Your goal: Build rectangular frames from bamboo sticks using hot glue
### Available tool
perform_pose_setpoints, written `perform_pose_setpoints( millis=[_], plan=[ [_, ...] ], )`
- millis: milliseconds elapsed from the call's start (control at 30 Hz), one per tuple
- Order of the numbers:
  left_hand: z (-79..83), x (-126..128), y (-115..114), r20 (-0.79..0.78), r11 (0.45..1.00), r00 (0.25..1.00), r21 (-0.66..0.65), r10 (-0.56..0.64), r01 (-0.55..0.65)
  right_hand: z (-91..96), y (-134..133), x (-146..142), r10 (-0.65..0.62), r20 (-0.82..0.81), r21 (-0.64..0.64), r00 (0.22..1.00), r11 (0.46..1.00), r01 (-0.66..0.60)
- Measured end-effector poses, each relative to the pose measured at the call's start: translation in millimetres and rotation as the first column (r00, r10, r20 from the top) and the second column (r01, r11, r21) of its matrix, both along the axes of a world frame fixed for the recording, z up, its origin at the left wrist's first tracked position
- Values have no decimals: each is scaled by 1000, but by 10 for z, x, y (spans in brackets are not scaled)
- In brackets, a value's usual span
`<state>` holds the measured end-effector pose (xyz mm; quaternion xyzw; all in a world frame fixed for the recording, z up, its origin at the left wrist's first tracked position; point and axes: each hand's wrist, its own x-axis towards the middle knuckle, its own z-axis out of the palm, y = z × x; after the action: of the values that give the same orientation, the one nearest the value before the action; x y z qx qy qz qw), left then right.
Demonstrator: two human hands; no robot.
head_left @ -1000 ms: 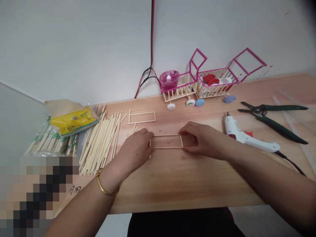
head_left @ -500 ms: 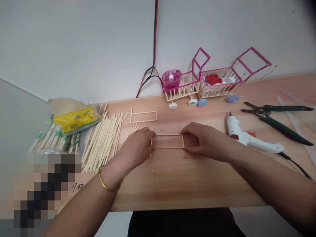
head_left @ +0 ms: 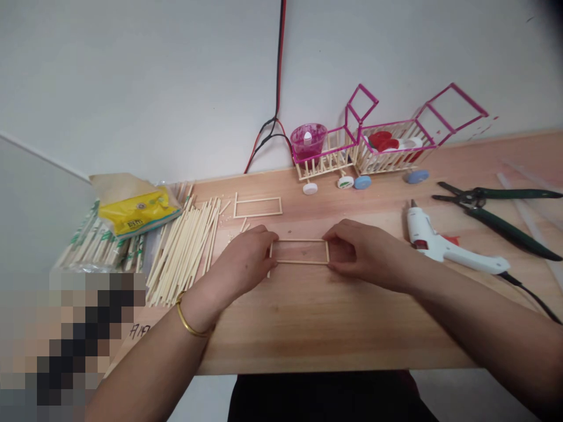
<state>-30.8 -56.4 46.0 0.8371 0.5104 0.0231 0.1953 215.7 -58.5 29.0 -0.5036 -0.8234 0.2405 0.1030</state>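
Between my hands is a small rectangular frame of thin wooden sticks [head_left: 301, 263], close over the table. My left hand [head_left: 253, 255] pinches its left end, where one stick juts out below the corner. At the right end, my right hand [head_left: 354, 252] grips the corners between thumb and fingers. Just behind lies a second stick frame [head_left: 258, 215] of like shape, flat on the wood. Left of my left hand is a loose pile of wooden sticks [head_left: 185, 252].
A white glue gun [head_left: 444, 249] and green-handled pruning shears [head_left: 497, 211] lie at right. Two stick carts [head_left: 328, 170] [head_left: 396, 158] with bottle-cap wheels stand against the wall, one bearing a purple cup [head_left: 309, 143]. A yellow packet [head_left: 136, 211] rests on wrapped chopsticks [head_left: 79, 240].
The camera view has shifted slightly, so the background sits a little further right. Both hands keep their hold on the stick frame, which has hardly moved.
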Motion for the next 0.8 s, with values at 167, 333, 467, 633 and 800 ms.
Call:
perform_pose_setpoints(
  millis=[167, 333, 467, 633, 800],
  plan=[
    [-6, -5, 2, 20, 1000, 1000, -9, 13, -13, -7, 8, 0, -10, -3, -14, 1000, 1000, 10],
    [-4, -5, 1, 34, 1000, 999, -11, 12, -12, 12, 4, -21, -82, 13, -71, 997, 994, 83],
    [-8, -10, 0, 35, 1000, 999, -9, 15, -14, 28, 1, -34, -72, 16, -60, 997, 996, 73],
    [-14, -10, 7, 26, 1000, 1000, -8, 14, -14, 8, 7, -24, -60, 20, -48, 998, 997, 61],
    [-21, -14, 15, 31, 1000, 999, -8, 19, -19, -11, 9, -23, -63, 24, -51, 998, 997, 64]
  ],
)
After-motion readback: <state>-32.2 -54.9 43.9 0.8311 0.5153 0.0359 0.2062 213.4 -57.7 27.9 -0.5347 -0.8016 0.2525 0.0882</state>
